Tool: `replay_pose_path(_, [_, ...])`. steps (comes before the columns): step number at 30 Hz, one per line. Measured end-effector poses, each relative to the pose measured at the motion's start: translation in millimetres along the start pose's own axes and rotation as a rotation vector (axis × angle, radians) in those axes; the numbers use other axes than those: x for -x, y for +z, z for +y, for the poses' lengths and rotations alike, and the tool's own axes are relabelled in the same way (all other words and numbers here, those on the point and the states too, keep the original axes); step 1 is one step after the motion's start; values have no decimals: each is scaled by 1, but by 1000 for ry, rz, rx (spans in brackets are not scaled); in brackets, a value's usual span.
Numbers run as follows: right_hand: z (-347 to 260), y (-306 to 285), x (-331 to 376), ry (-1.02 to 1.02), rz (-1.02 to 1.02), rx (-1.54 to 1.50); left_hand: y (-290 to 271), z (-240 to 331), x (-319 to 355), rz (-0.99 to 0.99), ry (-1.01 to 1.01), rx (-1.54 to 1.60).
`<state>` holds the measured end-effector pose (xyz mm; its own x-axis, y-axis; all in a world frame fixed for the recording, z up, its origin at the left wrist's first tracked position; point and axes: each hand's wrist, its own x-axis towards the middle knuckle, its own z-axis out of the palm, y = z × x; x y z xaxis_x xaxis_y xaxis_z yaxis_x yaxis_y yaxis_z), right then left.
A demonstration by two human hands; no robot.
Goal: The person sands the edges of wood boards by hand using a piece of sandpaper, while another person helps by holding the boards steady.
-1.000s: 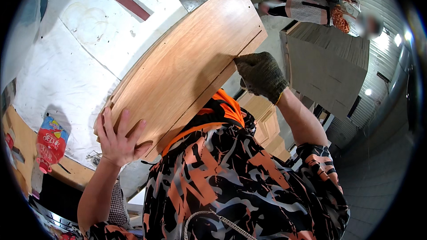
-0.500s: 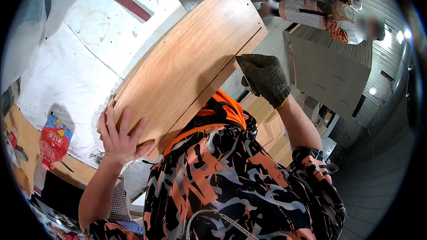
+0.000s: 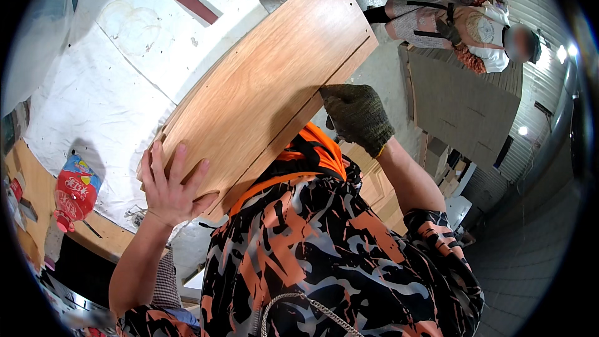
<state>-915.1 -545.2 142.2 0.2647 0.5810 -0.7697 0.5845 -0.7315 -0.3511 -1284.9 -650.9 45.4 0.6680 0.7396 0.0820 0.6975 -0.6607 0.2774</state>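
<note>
Head view, looking down past the person's chest: what I notice first is the right hand (image 3: 360, 115), in a dark green-grey knitted glove. Over the last half second it has slid slightly along the board's edge, toward the person's body and the other hand. It sits right at the thin dark straight groove (image 3: 346, 62) that runs the length of the long pale-brown wood-grain board (image 3: 268, 81). To my eye, that shift puts the working spot a bit farther down the groove, with a good stretch between it and the other hand.

The bare left hand (image 3: 170, 195) has stayed put, fingers spread wide and pressed flat near the board's lower left end. The board has hardly moved under it, so I'd judge that this palm is steadying it well enough. As for the gloved fingers, their backs are turned up to me; I cannot tell whether they are closed around something small.

The board lies aslant, its near end beside the person's front, its far end reaching up to the right past the corner of the white-covered table (image 3: 81, 118). Layered edges along its left side suggest more pieces underneath.

A flat dark-red strip (image 3: 190, 3) and a plastic bottle with red contents (image 3: 75, 196) lie well apart from both hands. Beyond, a co-worker (image 3: 483, 28) has come more fully into sight beside the big grey block of stacked sheets (image 3: 465, 100).
</note>
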Motion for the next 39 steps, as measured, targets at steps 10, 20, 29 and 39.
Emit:
replay_pose_path(10, [7, 26, 11, -112, 26, 67, -2, -1, -2, 16, 8, -9])
replay_pose_path(20, [18, 67, 39, -269, -103, 197, -1, 0, -2, 26, -2, 17])
replay_pose_path(29, [5, 38, 31, -105, 36, -39, 0, 2, 1, 39, -35, 26])
replay_pose_path(39, [22, 46, 29, -233, 79, 5, -2, 3, 1, 48, -36, -7])
